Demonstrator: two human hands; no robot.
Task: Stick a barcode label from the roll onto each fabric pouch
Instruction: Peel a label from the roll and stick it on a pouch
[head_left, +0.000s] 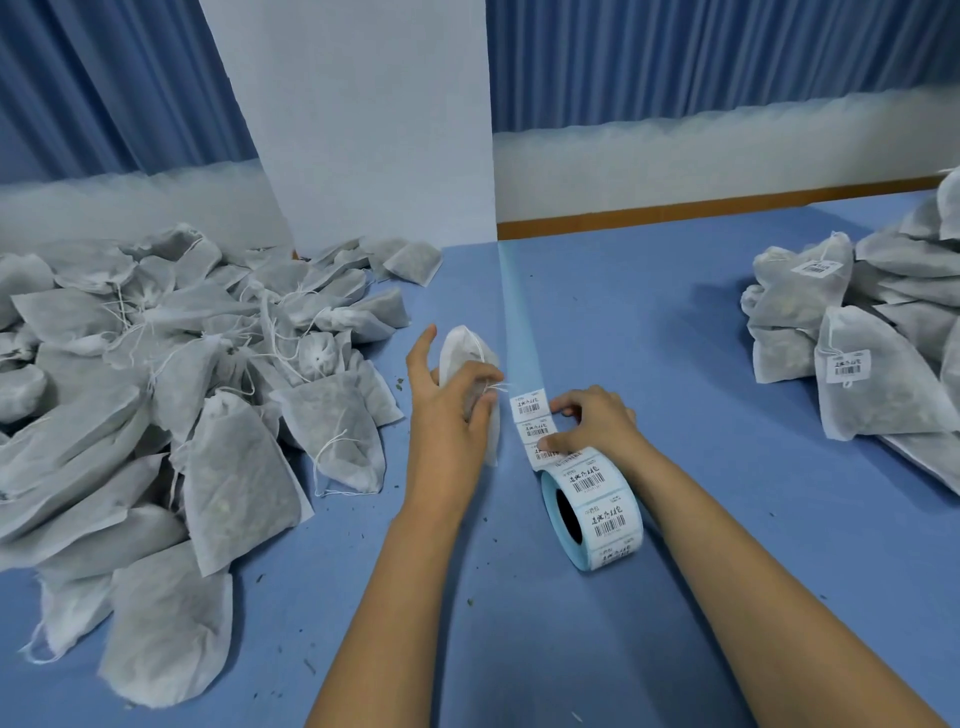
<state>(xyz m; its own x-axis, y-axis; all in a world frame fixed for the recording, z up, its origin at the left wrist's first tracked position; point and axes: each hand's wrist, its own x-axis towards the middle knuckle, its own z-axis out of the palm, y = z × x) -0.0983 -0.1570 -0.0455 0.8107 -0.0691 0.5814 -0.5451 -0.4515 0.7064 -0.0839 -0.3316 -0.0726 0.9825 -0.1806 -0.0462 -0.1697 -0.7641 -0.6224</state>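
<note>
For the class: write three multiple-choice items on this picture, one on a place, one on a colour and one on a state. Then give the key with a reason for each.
1. Where do the labelled pouches lie?
A. on the person's left
B. on the person's right
C. on the floor

2. What colour is the table?
A. green
B. blue
C. red

3. What is the left hand doing?
A. lying flat
B. holding scissors
C. holding a pouch

Key:
1 B, barcode labels show only on the right heap.
2 B, its bare top is blue.
3 C, its fingers curl round the pouch, while the right hand holds the label strip.
</note>
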